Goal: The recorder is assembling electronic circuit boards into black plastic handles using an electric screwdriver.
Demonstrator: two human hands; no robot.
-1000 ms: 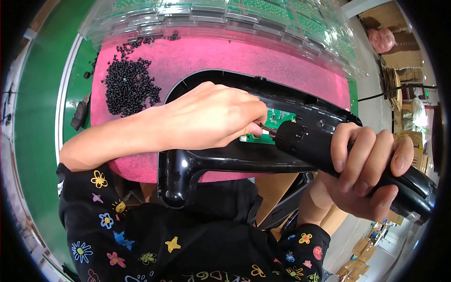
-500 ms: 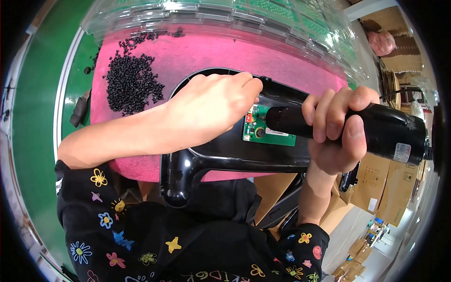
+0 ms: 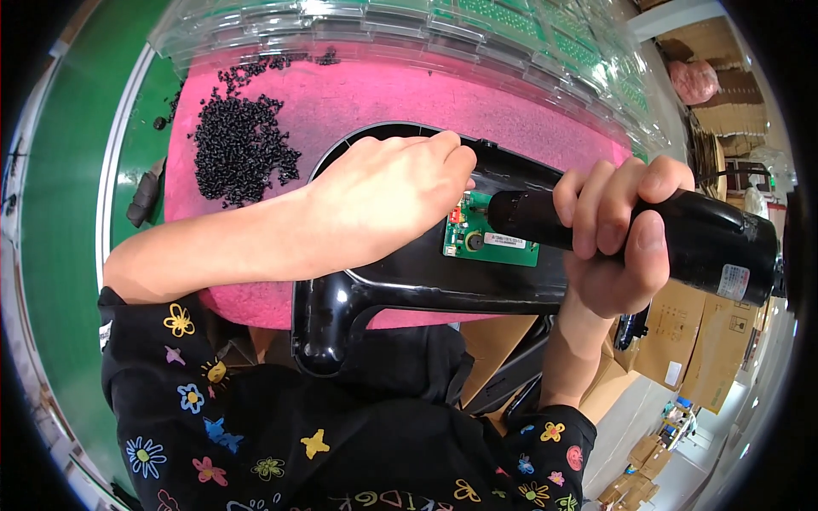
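My right hand (image 3: 618, 234) is wrapped round a black electric screwdriver (image 3: 707, 238), held nearly level with its nose to the left. That nose is over a green circuit board (image 3: 486, 249), which sits inside a large glossy black plastic housing (image 3: 443, 294). Above the board's left corner, my left hand (image 3: 388, 192) is closed, its fingertips together close to the tool's tip. Whatever it pinches, if anything, is hidden behind the fingers. The back of that hand and its forearm cover part of the housing.
On the pink mat (image 3: 358, 89) lies a heap of small black screws (image 3: 243, 149) at the left. Clear plastic trays (image 3: 511, 51) with green boards line the far side. A dark cylindrical object (image 3: 145, 198) lies left of the mat. Cardboard boxes (image 3: 673, 332) stand at the right.
The screwdriver and my right hand have shifted slightly to the right and down, along with a small shift of the whole view. My left hand stays closed over the board.
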